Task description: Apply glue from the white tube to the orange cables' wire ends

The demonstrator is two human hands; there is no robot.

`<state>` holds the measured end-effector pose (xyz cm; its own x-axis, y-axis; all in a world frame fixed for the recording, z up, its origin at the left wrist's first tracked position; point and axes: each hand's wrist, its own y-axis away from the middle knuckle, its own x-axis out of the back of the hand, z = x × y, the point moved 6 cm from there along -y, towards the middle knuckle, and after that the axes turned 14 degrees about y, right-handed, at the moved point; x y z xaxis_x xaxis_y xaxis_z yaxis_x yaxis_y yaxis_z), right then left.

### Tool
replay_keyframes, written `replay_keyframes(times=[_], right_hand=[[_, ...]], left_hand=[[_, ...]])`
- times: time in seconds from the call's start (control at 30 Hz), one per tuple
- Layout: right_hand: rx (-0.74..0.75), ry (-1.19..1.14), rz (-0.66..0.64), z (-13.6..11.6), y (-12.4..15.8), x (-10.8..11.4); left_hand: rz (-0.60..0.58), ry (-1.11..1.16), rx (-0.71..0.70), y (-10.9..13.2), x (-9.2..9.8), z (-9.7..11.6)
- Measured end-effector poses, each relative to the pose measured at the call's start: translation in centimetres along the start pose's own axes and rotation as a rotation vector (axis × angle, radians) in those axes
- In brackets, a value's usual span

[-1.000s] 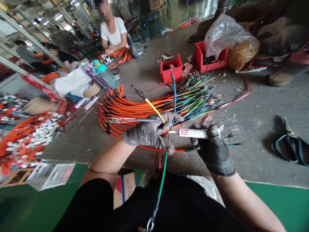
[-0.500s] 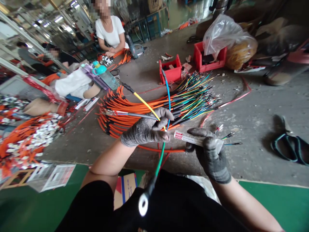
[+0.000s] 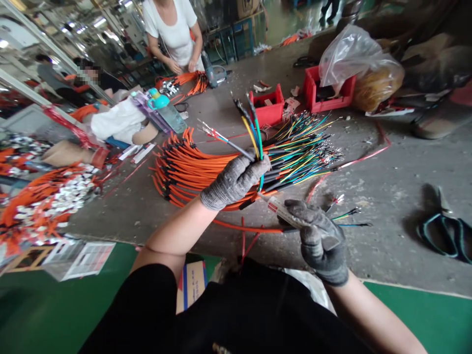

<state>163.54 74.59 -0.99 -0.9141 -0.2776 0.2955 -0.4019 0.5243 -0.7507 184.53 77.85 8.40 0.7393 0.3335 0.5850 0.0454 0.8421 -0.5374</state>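
Left hand (image 3: 235,181) clenched around coloured wires (image 3: 254,129), right hand (image 3: 320,241) closed — gripping white tube (image 3: 280,211)

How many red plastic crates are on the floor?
2. The left crate stands just beyond the bundle of orange wires; the right crate sits under a clear plastic bag. Others may be hidden.

The grey concrete floor (image 3: 372,255) carries a fan of orange cables (image 3: 188,172) just beyond the left glove's fingers (image 3: 250,172), thin multicoloured wires (image 3: 302,152) ahead of them, a red plastic crate (image 3: 266,105) farther on, and teal-handled pliers (image 3: 440,233) well right of the right glove's fingers (image 3: 298,209).
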Motion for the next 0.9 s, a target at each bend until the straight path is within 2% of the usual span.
replay_keyframes(times=[0.1,0.23,0.33,0.4,0.47,0.57,0.73,0.8,0.9], right_hand=[[0.101,0.071,-0.022,-0.4,-0.2,-0.4],[0.142,0.051,-0.01,-0.4,0.2,-0.6],[0.025,0.001,-0.013,0.2,0.6,-0.5],[-0.132,-0.092,-0.008,0.9,0.7,-0.6],[-0.313,-0.247,0.002,1.5,0.7,-0.8],[-0.525,-0.469,-0.019,2.1,0.4,-1.8],[-0.729,-0.694,-0.065,3.2,0.3,-3.0],[-0.77,-0.752,-0.16,3.6,0.4,-3.5],[-0.802,-0.762,-0.358,4.0,0.8,-3.9]], left_hand=[[0.002,-0.005,-0.004,-0.3,0.0,-0.8],[0.066,0.156,0.099,-0.8,0.2,-0.5],[0.147,0.301,0.252,-0.5,0.3,0.0],[0.186,0.402,0.317,0.0,0.2,0.3],[0.194,0.498,0.313,0.6,0.1,0.6],[0.173,0.552,0.238,1.9,0.2,1.4],[0.078,0.382,-0.036,6.0,0.2,4.3],[0.041,0.317,-0.136,8.0,-0.3,5.7],[-0.069,0.166,-0.389,10.9,-1.5,8.2]])
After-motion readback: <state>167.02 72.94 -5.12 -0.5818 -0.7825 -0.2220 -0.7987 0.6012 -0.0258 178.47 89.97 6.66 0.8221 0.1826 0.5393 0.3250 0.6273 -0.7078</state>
